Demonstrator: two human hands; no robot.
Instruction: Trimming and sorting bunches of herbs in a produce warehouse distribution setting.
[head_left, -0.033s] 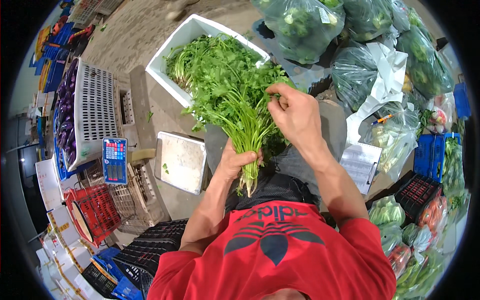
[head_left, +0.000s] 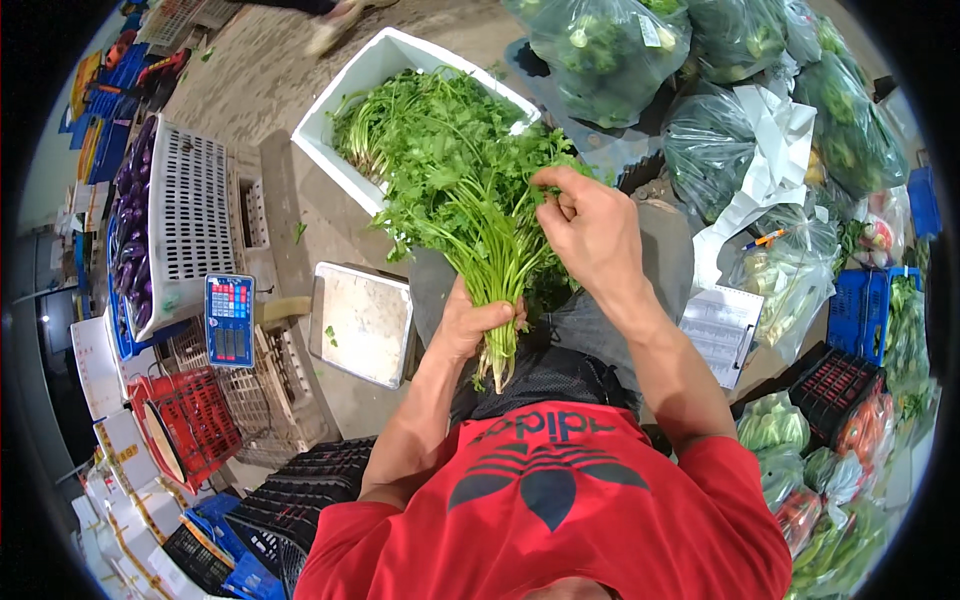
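My left hand (head_left: pixel 480 320) is wrapped round the lower stalks of a bunch of leafy green herbs (head_left: pixel 490 230). Its pale root ends point down toward my lap, and the leaves fan out away from me. At the bunch's right side, my right hand (head_left: pixel 595 230) is closed, thumb and forefinger curled in at the leaf edge. Whatever is between those fingertips is too small to make out. Behind the bunch is a white foam box (head_left: pixel 335 155) holding more of the same herbs (head_left: pixel 400 110); the held leaves overlap its near side.
A scale platform (head_left: pixel 362 325) with a blue keypad display (head_left: pixel 230 320) stands at left, beside a white crate (head_left: pixel 190 220) with eggplants (head_left: pixel 130 230). Bagged vegetables (head_left: pixel 610 60) fill the far right. A clipboard (head_left: pixel 720 330) lies right. Someone's foot (head_left: pixel 332 28) shows at the far edge.
Another person's foot and dark trouser leg have come further into view at the top edge. My hands and the herbs have barely moved.
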